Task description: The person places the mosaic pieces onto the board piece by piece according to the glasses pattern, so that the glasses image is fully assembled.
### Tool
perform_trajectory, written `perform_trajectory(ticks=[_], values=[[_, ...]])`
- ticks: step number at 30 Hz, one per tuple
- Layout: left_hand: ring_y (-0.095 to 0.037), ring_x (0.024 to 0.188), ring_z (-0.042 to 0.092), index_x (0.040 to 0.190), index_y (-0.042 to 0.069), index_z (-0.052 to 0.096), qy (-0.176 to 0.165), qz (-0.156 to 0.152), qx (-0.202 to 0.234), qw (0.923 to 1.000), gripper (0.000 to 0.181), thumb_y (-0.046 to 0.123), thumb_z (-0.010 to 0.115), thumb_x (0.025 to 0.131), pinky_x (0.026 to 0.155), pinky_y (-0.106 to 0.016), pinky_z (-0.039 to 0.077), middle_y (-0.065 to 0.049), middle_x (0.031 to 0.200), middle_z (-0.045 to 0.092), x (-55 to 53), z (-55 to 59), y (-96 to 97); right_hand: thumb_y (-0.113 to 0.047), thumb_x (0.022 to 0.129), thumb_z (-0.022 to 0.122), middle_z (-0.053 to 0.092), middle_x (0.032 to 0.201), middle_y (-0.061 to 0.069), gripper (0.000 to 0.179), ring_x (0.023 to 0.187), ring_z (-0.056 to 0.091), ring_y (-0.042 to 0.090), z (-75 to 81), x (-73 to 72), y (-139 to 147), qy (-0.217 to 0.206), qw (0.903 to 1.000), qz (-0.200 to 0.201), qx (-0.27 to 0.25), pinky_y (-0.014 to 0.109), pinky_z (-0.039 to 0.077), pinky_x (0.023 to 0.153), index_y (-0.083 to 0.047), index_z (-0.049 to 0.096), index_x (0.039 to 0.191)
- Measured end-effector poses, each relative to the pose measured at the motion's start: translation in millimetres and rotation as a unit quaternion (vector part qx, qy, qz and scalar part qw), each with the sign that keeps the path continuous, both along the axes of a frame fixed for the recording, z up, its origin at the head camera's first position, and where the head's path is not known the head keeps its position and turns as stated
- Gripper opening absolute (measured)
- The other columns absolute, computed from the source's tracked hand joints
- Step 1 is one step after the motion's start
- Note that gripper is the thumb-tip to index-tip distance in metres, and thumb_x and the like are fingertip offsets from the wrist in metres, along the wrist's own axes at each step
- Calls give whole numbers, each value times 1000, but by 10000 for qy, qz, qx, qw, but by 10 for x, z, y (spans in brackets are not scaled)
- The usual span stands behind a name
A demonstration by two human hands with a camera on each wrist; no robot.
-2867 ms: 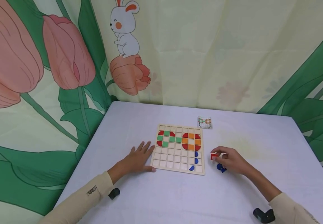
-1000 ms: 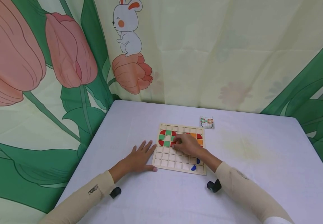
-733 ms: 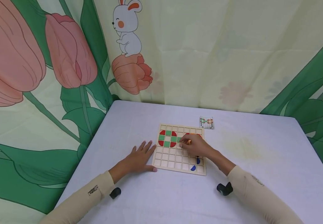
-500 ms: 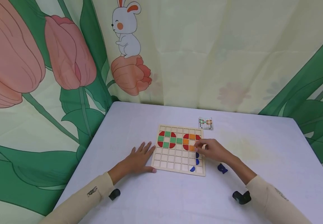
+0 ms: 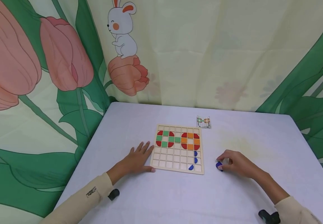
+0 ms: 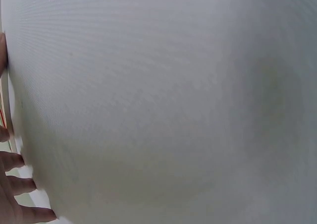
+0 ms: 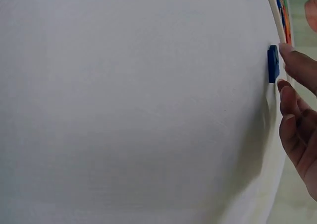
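Note:
On the table lies a square wooden grid board (image 5: 175,170). Red corner pieces and green squares form a ring (image 5: 165,133) at its upper left. A second ring (image 5: 190,135), red and orange, sits at the upper right, and a green square (image 5: 178,139) links the two. Several blue rounded pieces (image 5: 196,160) lie in cells at the lower right. My left hand (image 5: 136,160) rests flat, fingers spread, against the board's left edge. Right of the board, my right hand (image 5: 238,163) has thumb and fingertips at a blue piece (image 7: 273,64), pinching it at the table surface.
A small printed pattern card (image 5: 203,122) lies behind the board's upper right corner. The white tablecloth (image 5: 161,196) covers the table. A curtain with tulips and a rabbit (image 5: 123,31) hangs behind it. Black wrist cameras (image 5: 269,217) sit under both forearms.
My right hand carried a red piece to the left ring's lower right corner, let it go, and came back right to the blue pieces. My left hand has stayed at the board's edge.

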State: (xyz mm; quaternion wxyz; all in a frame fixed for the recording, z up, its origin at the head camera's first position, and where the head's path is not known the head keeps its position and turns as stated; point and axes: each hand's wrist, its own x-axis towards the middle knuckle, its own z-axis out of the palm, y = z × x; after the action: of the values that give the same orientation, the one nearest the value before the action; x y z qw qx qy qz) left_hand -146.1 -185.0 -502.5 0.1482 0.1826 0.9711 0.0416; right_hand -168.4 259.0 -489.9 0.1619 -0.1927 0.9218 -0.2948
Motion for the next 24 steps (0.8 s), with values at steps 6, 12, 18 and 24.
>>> perform_trajectory(ticks=[6, 12, 18, 24], values=[[-42, 154, 14, 161, 16, 23, -17, -8, 29, 10000, 107, 74, 63, 82, 111, -70, 29, -12, 169, 16, -15, -26, -16, -25, 83, 83, 66, 98, -8, 23, 84, 55, 9, -57, 16, -1, 215, 9997, 100, -21, 19, 49, 66, -20, 80, 105], [-41, 155, 13, 161, 16, 22, -72, 15, 55, 10000, 107, 74, 64, 81, 111, -71, 28, -12, 169, 16, -4, -13, -17, -20, 83, 83, 66, 101, -7, 21, 91, 58, 12, -66, 31, -58, 184, 9998, 84, -19, 18, 51, 72, -19, 78, 104], [-42, 154, 15, 161, 16, 24, -5, -10, 62, 10000, 107, 74, 64, 81, 110, -71, 29, -12, 168, 18, -1, -14, -17, -17, 84, 82, 67, 104, -4, 24, 87, 55, 14, -65, 44, -113, 127, 9998, 117, -25, 19, 51, 70, -18, 72, 106], [-42, 154, 15, 161, 16, 24, -8, -25, 89, 10000, 107, 75, 63, 81, 111, -71, 29, -12, 168, 18, -4, 7, -12, -14, 86, 79, 66, 97, -8, 22, 84, 54, 12, -44, 44, -149, 18, 9994, 332, -17, 19, 50, 69, -17, 71, 106]])
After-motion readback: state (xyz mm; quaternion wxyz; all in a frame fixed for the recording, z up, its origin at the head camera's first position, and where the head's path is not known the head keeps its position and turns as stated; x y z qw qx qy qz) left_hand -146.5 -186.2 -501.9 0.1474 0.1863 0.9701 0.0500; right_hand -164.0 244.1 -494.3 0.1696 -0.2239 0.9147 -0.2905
